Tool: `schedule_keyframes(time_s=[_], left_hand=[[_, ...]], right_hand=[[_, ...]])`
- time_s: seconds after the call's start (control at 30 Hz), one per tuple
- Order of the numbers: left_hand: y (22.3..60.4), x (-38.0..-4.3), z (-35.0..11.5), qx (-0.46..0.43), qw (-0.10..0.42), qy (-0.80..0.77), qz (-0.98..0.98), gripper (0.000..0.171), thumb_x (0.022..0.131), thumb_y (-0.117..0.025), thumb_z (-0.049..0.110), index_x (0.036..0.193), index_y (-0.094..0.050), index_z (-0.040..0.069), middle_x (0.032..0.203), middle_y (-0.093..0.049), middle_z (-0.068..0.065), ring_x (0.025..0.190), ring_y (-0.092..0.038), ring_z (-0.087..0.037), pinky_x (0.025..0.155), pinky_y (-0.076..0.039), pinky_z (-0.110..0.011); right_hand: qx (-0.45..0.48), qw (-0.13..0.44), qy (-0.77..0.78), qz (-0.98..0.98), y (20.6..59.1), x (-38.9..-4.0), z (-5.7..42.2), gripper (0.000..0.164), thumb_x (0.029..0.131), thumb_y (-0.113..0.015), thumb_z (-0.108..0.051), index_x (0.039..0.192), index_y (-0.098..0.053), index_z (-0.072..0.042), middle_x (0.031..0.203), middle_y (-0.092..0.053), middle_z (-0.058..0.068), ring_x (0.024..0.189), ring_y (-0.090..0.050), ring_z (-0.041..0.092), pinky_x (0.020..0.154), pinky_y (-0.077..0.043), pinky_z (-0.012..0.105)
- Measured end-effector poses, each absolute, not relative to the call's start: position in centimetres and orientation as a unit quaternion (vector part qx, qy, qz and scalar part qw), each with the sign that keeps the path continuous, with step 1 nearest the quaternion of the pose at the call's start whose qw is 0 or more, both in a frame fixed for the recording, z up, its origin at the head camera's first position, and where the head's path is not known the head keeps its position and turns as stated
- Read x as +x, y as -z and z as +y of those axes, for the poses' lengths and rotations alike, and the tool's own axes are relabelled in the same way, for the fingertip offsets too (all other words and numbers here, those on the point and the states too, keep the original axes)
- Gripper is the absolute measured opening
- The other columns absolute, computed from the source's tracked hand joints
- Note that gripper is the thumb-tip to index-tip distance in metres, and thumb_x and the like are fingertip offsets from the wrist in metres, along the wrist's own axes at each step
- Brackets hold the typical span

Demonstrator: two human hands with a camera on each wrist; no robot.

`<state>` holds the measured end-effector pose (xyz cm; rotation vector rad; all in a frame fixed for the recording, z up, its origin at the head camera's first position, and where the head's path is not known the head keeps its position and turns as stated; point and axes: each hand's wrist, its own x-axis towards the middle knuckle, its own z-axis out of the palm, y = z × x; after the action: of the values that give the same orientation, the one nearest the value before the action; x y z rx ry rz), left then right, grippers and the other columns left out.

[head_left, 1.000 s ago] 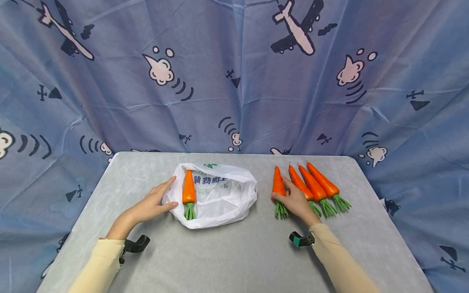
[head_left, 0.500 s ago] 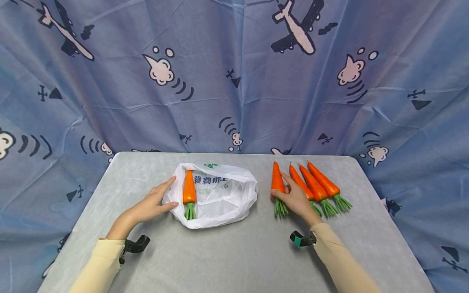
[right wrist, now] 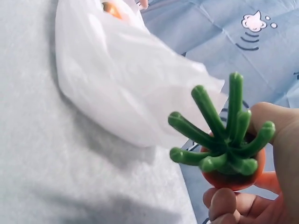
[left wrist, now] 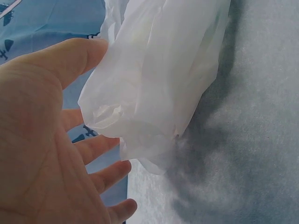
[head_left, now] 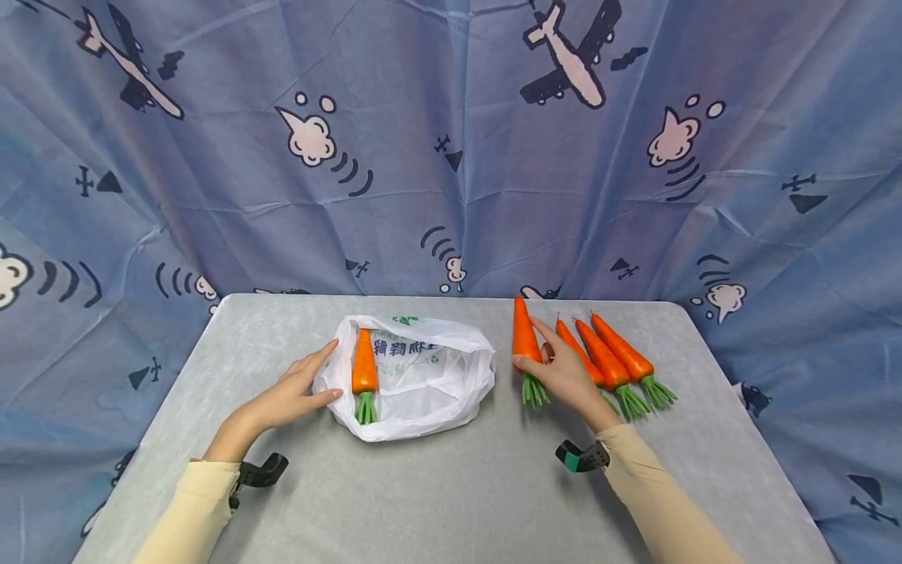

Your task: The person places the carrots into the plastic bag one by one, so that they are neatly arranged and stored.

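My right hand [head_left: 564,372] grips an orange carrot [head_left: 524,333] with green stalks, thumb on one side and fingers on the other. In the right wrist view the stub-like green stalks [right wrist: 219,135] of this carrot point toward the camera. A white plastic bag [head_left: 423,423] stands with its mouth spread, and another carrot [head_left: 363,364] lies inside at its left. My left hand [head_left: 289,395] rests against the bag's left side, thumb and fingers spread apart. In the left wrist view, the left thumb [left wrist: 84,53] meets the bag's edge and some fingertips pass behind the plastic.
To the right of my right hand lie three carrots side by side, the nearest carrot [head_left: 578,352] partly hidden by the hand. They rest on a grey table [head_left: 437,501]. A blue curtain [head_left: 395,235] with airplane prints hangs behind the table's far edge.
The carrot in my right hand has risen and shifted left, away from the other three. My left hand and the bag have stayed in place.
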<state>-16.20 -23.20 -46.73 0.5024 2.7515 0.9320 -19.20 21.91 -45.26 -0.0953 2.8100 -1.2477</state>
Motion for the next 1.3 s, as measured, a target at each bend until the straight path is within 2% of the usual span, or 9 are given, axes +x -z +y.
schedule_keyframes(time_s=[0.3, 0.9, 1.3], left_hand=[[46.7, -16.2, -23.3, 0.167, 0.103, -0.315, 0.929, 0.086, 0.095, -0.064, 0.039, 0.160, -0.015, 0.012, 0.162, -0.024, -0.025, 0.144, -0.028, -0.051, 0.115, -0.025, -0.068], [46.6, -16.2, -23.4, 0.161, 0.106, -0.318, 0.928, 0.086, 0.095, -0.063, 0.041, 0.160, -0.014, 0.015, 0.162, -0.024, -0.025, 0.144, -0.027, -0.051, 0.115, -0.024, -0.070], [46.6, -16.2, -23.3, 0.171, 0.097, -0.309, 0.931, 0.085, 0.095, -0.063, 0.040, 0.160, -0.015, 0.012, 0.160, -0.026, -0.026, 0.142, -0.030, -0.051, 0.114, -0.027, -0.069]], right_hand=[[-0.045, 0.035, 0.416, 0.908, 43.7, -19.2, 21.0, 0.079, 0.087, -0.073, -0.043, 0.154, -0.034, -0.028, 0.069, -0.040, 0.001, 0.055, -0.037, 0.013, 0.050, -0.030, 0.023], [-0.066, 0.037, 0.424, 0.902, 41.3, -19.1, 18.7, 0.080, 0.087, -0.073, -0.042, 0.155, -0.034, -0.028, 0.074, -0.048, 0.005, 0.055, -0.042, 0.017, 0.049, -0.036, 0.024], [-0.089, 0.038, 0.439, 0.893, 39.9, -19.3, 16.1, 0.079, 0.085, -0.075, -0.041, 0.153, -0.036, -0.032, 0.074, -0.046, 0.005, 0.059, -0.041, 0.018, 0.054, -0.033, 0.024]])
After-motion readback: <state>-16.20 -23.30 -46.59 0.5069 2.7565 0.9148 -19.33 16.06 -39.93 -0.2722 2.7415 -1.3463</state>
